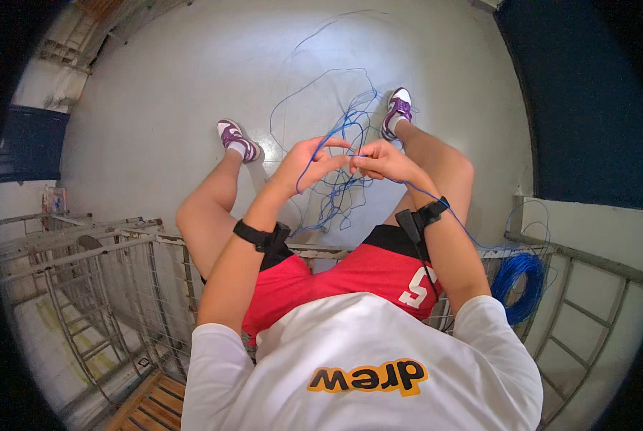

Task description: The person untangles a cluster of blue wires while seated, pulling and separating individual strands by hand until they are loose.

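Note:
A thin blue cable point(426, 192) runs between my hands in front of my knees. My right hand point(386, 161) pinches it between thumb and fingers, and from there it trails past my right forearm to the coil. My left hand point(313, 164) is closed on the cable too, with index finger and thumb reaching toward the right fingertips. A strand crosses the left hand near the wrist. Exactly how the left fingers grip is partly hidden. Below the hands, a loose tangle of blue cable point(350, 122) spreads over the floor between my feet.
A neat coil of blue cable point(517, 287) hangs at the metal railing point(587, 258) on the right. Metal racks point(84, 287) stand at left, above a wooden slatted surface point(149, 406). Dark panels point(573, 93) line the right side. My shoes flank the tangle on the grey floor point(170, 79).

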The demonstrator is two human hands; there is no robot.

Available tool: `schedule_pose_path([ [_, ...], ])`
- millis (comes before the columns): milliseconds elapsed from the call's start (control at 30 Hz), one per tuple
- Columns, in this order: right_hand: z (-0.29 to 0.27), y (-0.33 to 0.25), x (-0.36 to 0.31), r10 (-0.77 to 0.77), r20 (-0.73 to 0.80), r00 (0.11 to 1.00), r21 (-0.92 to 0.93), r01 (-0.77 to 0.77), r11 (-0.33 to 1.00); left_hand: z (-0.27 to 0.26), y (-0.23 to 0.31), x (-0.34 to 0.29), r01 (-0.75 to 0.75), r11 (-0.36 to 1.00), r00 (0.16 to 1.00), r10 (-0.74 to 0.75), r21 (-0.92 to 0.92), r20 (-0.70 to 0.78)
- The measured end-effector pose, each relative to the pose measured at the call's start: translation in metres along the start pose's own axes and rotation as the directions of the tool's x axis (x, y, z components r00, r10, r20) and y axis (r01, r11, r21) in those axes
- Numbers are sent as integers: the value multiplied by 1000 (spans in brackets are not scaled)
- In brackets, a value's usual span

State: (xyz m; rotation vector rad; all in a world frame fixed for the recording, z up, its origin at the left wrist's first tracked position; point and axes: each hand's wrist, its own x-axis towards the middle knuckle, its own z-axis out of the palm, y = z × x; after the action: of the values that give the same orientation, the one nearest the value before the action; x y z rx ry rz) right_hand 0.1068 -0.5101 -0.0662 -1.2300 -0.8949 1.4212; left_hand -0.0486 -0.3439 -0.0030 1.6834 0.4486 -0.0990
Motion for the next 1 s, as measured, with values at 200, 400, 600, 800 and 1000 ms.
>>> schedule_pose_path([
  [200, -3, 6, -2, 20, 19, 1000, -3, -20, 1000, 19, 23, 8, -53, 945, 999, 50, 323, 20],
  [400, 4, -5, 1, -2, -21, 1000, -116, -1, 993, 18, 8, 18, -58, 945, 994, 85, 322, -68],
  [600, 5, -8, 0, -12, -51, 999, -117, 5, 993, -77, 1, 10, -168, 983, 805, 92, -77, -586],
  [800, -16, 17, 1, -115, -222, 968, 71, 134, 988, -196, -19, -41, -272, 941, 617, 11, -201, -787],
  [1000, -32, 14, 2, -202, -546, 813, 453, 490, 745, -286, -48, -129, -379, 871, 391, -155, -312, -907],
])
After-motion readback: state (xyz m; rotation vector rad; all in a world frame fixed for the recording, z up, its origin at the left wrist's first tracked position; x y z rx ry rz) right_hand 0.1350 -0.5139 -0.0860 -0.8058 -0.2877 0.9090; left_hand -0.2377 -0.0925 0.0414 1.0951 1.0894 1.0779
